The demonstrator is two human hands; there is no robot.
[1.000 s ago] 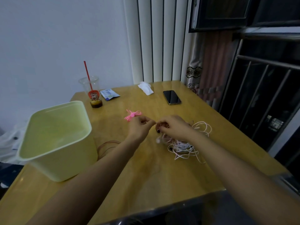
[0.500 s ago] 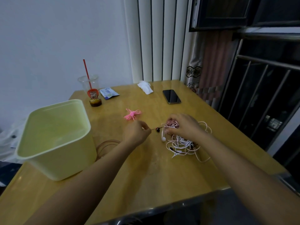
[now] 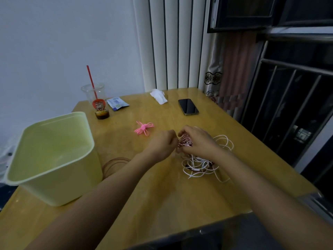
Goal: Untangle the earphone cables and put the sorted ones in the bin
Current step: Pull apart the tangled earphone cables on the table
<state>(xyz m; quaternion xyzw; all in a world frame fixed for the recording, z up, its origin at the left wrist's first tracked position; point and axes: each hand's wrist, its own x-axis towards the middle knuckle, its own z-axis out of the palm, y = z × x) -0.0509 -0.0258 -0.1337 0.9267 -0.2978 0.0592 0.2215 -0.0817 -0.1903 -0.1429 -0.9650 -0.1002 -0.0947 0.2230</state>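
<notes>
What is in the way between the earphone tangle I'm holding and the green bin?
Nothing upright. A brown cable coil lies flat beside the bin, and your own left hand sits between the earphone tangle and the bin.

Looks like a home rm. Wooden desk (image 3: 252, 156) w/ phone (image 3: 188, 106) & drink cup (image 3: 95, 95) at far side. Curtain (image 3: 232, 69) & barred window (image 3: 292, 98) on right.

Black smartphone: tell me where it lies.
In the head view, the black smartphone lies flat at the far right of the wooden table, just right of the crumpled white tissue.
</notes>
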